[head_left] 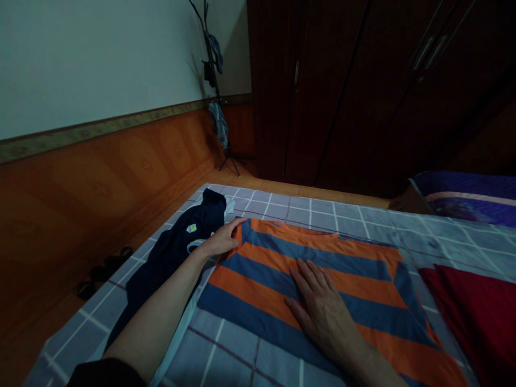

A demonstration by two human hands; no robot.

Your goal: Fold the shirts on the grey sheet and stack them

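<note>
**Striped shirt laid flat under two hands**

Taking the shirt's middle as the dial's centre, with twelve pointing away from the person, the right hand (318, 303) rests palm down near that centre, its fingers slightly parted and gripping nothing. The orange-and-blue shirt (355, 285) lies spread on the checked bedspread (234, 349). Light, even pressure from the palm would probably suit this smoothing best; pushing hard could drag the stripes askew.

At ten o'clock the left hand (221, 241) touches the shirt's shoulder corner, thumb and forefinger a little apart; whether they pinch the cloth cannot be told. Keeping that corner steady should let the palm work creases outward.

A red cloth (475, 317) sits near at three o'clock. The navy garment (161, 263) lies close by at nine, so the left forearm should best avoid snagging it.
</note>
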